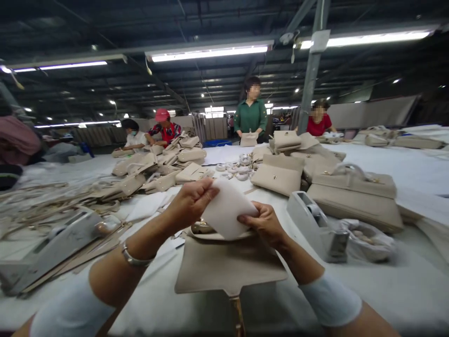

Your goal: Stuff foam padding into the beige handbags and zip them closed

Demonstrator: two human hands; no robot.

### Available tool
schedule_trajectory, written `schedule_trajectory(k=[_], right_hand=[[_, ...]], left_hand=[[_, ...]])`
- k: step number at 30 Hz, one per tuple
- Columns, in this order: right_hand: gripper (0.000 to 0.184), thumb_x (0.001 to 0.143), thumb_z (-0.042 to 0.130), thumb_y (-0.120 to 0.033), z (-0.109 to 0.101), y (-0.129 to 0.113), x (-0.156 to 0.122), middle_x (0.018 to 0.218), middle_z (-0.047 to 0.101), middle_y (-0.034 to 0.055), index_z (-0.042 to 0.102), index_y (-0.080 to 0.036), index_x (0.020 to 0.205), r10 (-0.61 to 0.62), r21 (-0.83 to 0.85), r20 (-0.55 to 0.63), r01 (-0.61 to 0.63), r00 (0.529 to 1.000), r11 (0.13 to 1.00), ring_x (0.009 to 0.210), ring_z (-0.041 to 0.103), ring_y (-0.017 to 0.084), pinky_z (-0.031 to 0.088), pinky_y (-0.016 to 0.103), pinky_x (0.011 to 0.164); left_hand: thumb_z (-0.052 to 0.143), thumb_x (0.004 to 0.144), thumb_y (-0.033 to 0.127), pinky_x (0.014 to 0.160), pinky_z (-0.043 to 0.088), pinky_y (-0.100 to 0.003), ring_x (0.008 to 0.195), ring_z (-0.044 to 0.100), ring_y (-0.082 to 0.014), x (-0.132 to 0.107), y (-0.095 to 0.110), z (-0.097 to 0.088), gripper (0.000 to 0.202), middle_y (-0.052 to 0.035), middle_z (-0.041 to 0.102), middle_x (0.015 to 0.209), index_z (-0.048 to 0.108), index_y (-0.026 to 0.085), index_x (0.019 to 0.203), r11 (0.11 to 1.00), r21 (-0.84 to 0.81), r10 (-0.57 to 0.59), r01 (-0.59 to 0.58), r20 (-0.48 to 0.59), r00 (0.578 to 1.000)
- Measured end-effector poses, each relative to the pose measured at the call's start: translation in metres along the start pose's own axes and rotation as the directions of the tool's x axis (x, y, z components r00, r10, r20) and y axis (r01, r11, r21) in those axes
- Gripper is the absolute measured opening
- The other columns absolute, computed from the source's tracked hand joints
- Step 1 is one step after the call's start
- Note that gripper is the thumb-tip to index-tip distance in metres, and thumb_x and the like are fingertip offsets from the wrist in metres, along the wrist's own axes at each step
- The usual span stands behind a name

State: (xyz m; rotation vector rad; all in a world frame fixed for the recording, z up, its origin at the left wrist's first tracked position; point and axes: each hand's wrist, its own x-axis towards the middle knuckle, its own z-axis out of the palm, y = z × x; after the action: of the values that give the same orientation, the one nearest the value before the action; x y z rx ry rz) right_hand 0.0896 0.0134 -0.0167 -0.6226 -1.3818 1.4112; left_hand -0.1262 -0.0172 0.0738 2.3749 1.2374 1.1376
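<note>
A thin white sheet (226,210), perhaps foam or paper, is held up between my two hands. My left hand (196,199) pinches its upper left corner. With thumb and fingers, my right hand (263,222) grips its right edge. Just below the sheet lies a beige handbag (228,267), its flap spread toward me and a narrow tab pointing at the table's near edge. A gold-coloured metal piece (202,227) shows at the bag's far side, left of the sheet. The sheet hides part of the bag's far edge.
Tape dispensers stand at right (312,224) and left (52,252). Beige bags (354,192) and a plastic-lined bowl (372,241) are on the right. Bag parts (157,168) and straps (35,210) pile up left. Wrapped rings (242,168) lie ahead. Several people work around the table.
</note>
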Motion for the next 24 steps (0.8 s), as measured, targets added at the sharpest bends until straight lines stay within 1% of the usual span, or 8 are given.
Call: schedule_trajectory(k=[2, 4, 6, 8, 11, 16, 20, 24], right_hand=[[0.037, 0.057, 0.082, -0.035, -0.003, -0.002, -0.002, 0.068, 0.062, 0.0010, 0.069, -0.010, 0.080, 0.045, -0.016, 0.026, -0.045, 0.999, 0.999, 0.059, 0.054, 0.011, 0.044, 0.024, 0.057], [0.037, 0.057, 0.082, -0.037, -0.003, -0.005, -0.003, 0.064, 0.061, 0.0013, 0.069, -0.008, 0.076, 0.107, -0.075, 0.112, -0.099, 0.988, 0.992, 0.057, 0.052, 0.011, 0.041, 0.023, 0.055], [0.038, 0.057, 0.081, -0.039, -0.001, -0.005, -0.002, 0.061, 0.060, 0.0010, 0.068, -0.007, 0.072, 0.142, -0.125, 0.166, -0.122, 0.976, 0.985, 0.054, 0.049, 0.010, 0.039, 0.022, 0.052], [0.039, 0.059, 0.080, -0.043, 0.003, -0.004, 0.000, 0.059, 0.059, 0.0006, 0.067, -0.008, 0.072, 0.119, -0.130, 0.145, -0.100, 0.982, 0.986, 0.052, 0.048, 0.009, 0.037, 0.022, 0.051], [0.038, 0.062, 0.077, -0.044, 0.009, 0.002, 0.005, 0.060, 0.060, 0.0005, 0.066, -0.009, 0.073, 0.044, -0.110, 0.073, -0.036, 0.996, 0.993, 0.052, 0.047, 0.010, 0.035, 0.022, 0.050], [0.029, 0.067, 0.073, -0.037, 0.015, 0.005, 0.005, 0.065, 0.063, 0.0014, 0.068, -0.011, 0.078, -0.038, -0.082, 0.059, 0.042, 0.998, 0.996, 0.061, 0.051, 0.013, 0.040, 0.023, 0.057], [0.019, 0.065, 0.072, -0.029, 0.013, -0.003, -0.004, 0.066, 0.065, 0.0018, 0.068, -0.012, 0.072, -0.012, 0.005, 0.071, 0.012, 0.997, 1.000, 0.058, 0.051, 0.011, 0.040, 0.022, 0.056], [0.020, 0.060, 0.072, -0.023, 0.010, -0.008, -0.008, 0.068, 0.066, 0.0029, 0.069, -0.011, 0.076, 0.065, 0.010, 0.125, -0.067, 0.990, 0.998, 0.055, 0.051, 0.011, 0.039, 0.022, 0.052]], left_hand=[[0.043, 0.092, 0.033, 0.060, 0.047, -0.024, 0.066, 0.058, -0.0139, -0.002, 0.007, 0.008, 0.027, -0.0042, 0.063, 0.076, 0.062, 0.014, 0.092, 0.956, 0.242, 0.190, -0.167, -0.076, 0.979], [0.044, 0.092, 0.027, 0.069, 0.050, -0.028, 0.072, 0.062, -0.0168, -0.008, 0.010, 0.013, 0.024, -0.0075, 0.067, 0.080, 0.062, 0.013, 0.099, 0.844, 0.443, 0.373, -0.301, -0.084, 0.924], [0.045, 0.091, 0.023, 0.073, 0.051, -0.032, 0.077, 0.065, -0.0199, -0.016, 0.011, 0.019, 0.023, -0.0103, 0.070, 0.086, 0.061, 0.012, 0.104, 0.723, 0.571, 0.501, -0.390, -0.044, 0.864], [0.046, 0.090, 0.018, 0.078, 0.052, -0.035, 0.085, 0.066, -0.0219, -0.026, 0.010, 0.028, 0.024, -0.0119, 0.071, 0.094, 0.059, 0.013, 0.109, 0.654, 0.620, 0.567, -0.434, -0.022, 0.823], [0.047, 0.089, 0.014, 0.088, 0.051, -0.038, 0.100, 0.064, -0.0232, -0.040, 0.009, 0.047, 0.031, -0.0141, 0.068, 0.108, 0.055, 0.013, 0.118, 0.687, 0.597, 0.575, -0.415, -0.098, 0.812], [0.046, 0.088, 0.013, 0.096, 0.046, -0.046, 0.114, 0.057, -0.0259, -0.052, 0.014, 0.087, 0.035, -0.0152, 0.063, 0.121, 0.054, 0.014, 0.122, 0.809, 0.527, 0.443, -0.260, -0.257, 0.859], [0.043, 0.086, 0.010, 0.101, 0.035, -0.057, 0.119, 0.053, -0.0287, -0.061, 0.018, 0.111, 0.039, -0.0151, 0.062, 0.122, 0.054, 0.015, 0.123, 0.786, 0.548, 0.466, -0.284, -0.225, 0.856], [0.044, 0.084, 0.008, 0.105, 0.027, -0.058, 0.119, 0.052, -0.0281, -0.068, 0.013, 0.115, 0.040, -0.0145, 0.062, 0.123, 0.054, 0.014, 0.122, 0.758, 0.570, 0.505, -0.316, -0.205, 0.839]])
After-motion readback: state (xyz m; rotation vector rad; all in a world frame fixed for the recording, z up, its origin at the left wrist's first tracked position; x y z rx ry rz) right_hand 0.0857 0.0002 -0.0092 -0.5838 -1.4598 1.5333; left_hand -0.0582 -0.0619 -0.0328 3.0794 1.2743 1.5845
